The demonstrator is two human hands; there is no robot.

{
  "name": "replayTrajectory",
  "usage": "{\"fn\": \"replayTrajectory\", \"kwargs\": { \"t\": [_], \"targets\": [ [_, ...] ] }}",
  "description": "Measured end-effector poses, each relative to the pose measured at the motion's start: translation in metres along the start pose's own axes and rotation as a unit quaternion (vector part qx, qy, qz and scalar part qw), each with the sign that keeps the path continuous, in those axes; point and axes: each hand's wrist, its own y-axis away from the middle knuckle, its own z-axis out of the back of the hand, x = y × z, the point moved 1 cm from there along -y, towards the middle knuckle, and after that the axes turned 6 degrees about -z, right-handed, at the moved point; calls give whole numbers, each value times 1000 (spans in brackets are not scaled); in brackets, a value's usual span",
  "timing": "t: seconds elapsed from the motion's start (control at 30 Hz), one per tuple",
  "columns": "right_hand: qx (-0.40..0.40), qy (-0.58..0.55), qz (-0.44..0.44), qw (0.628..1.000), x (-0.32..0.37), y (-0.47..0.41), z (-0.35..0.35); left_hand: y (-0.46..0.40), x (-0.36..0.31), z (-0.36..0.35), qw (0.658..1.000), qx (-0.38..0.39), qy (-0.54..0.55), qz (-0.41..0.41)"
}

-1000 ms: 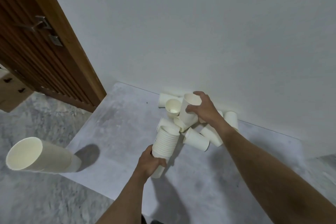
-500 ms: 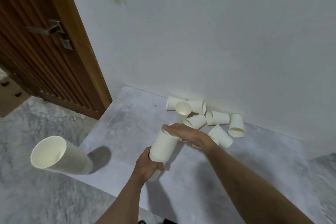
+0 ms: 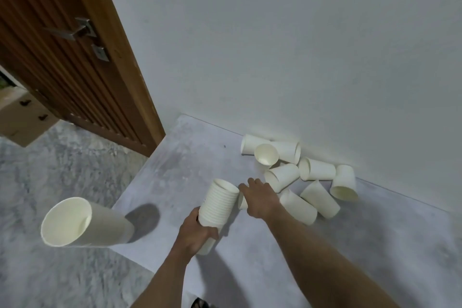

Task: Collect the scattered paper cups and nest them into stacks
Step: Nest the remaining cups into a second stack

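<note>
Against the foot of the white wall (image 3: 300,45) lies a heap of loose paper cups (image 3: 317,172), most of them on their sides, touching or overlapping one another on the pale grey floor (image 3: 190,157). One cup in that heap (image 3: 266,154) shows its open mouth toward me; another (image 3: 344,184) lies at the end of the heap farthest from the door, mouth toward me.

My left hand (image 3: 196,231) grips the lower part of a nested stack of cups (image 3: 220,204), fingers curled round it, the stack tilted with its open top pointing up toward the wall. My right hand (image 3: 260,197) reaches just past the top of that stack, back of the hand up, over a cup (image 3: 242,202) lying under it. I cannot tell whether its fingers hold that cup or only touch it. Just beyond my right hand lie two more cups on their sides (image 3: 297,207), closer to me than the heap at the wall.

Well away from the wall, on my left side, a second tall stack (image 3: 85,224) shows, mouth toward me, with its shadow on the floor behind it. A brown wooden door (image 3: 62,70) with a metal handle (image 3: 72,30) meets the wall at the corner, and a cardboard box (image 3: 20,120) sits beyond the door.
</note>
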Motion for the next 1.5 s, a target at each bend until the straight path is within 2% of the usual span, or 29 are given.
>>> {"fn": "replayTrajectory", "kwargs": {
  "t": [0.1,0.17,0.23,0.27,0.33,0.4,0.43,0.47,0.57,0.6,0.67,0.73,0.8,0.87,0.9,0.97,1.07,1.17,1.23,1.3,1.4,1.5],
  "targets": [
    [2,-19,-10,1000,3,-5,-5,-2,1,5,1000,-6,0,7],
    [-1,-127,-56,990,0,-9,1,-2,4,8,1000,-5,-5,14],
    [-35,-265,-108,958,-6,-10,20,-2,8,12,1000,-2,-13,23],
    [-58,-336,-132,931,-10,-11,33,-1,8,12,1000,1,-17,24],
    [-79,-492,-163,852,-18,-9,65,0,4,12,999,11,-26,19],
    [-60,-622,-165,763,-24,-3,90,0,-6,7,999,27,-35,-2],
    [-41,-654,-164,738,-25,1,97,0,-13,4,999,35,-37,-14],
    [-11,-654,-161,739,-23,4,101,-2,-21,0,998,39,-38,-24],
    [125,-522,-148,830,-8,11,91,-8,-41,-10,998,42,-37,-42],
    [172,-496,-147,838,-3,12,87,-11,-46,-11,997,44,-40,-46],
    [222,-512,-137,819,1,10,85,-15,-48,-12,997,45,-45,-50],
    [179,-514,-107,832,-4,1,90,-18,-43,-10,997,42,-43,-47],
    [60,-486,-141,860,-16,-12,94,-19,-38,-6,998,35,-36,-42],
    [-43,-362,-188,912,-30,-24,95,-21,-35,-3,999,27,-25,-39],
    [-65,-270,-191,942,-36,-31,94,-23,-34,-1,999,20,-20,-37],
    [-66,-145,-186,970,-43,-41,90,-24,-36,4,999,10,-16,-33],
    [-44,-65,-184,980,-44,-53,78,-26,-38,9,1000,0,-13,-25],
    [-79,2,-172,982,-39,-56,67,-29,-41,11,1000,-3,-14,-21],
    [-72,-8,-173,982,-38,-57,66,-30,-43,11,1000,-4,-12,-19],
    [-34,-109,-195,974,-43,-57,73,-31,-43,9,1000,-3,-8,-18],
    [1,-362,-207,909,-60,-55,105,-28,-42,4,1000,9,-10,-21],
    [-4,-489,-172,855,-75,-48,149,-27,-42,-2,999,23,-19,-27]
  ]
}}
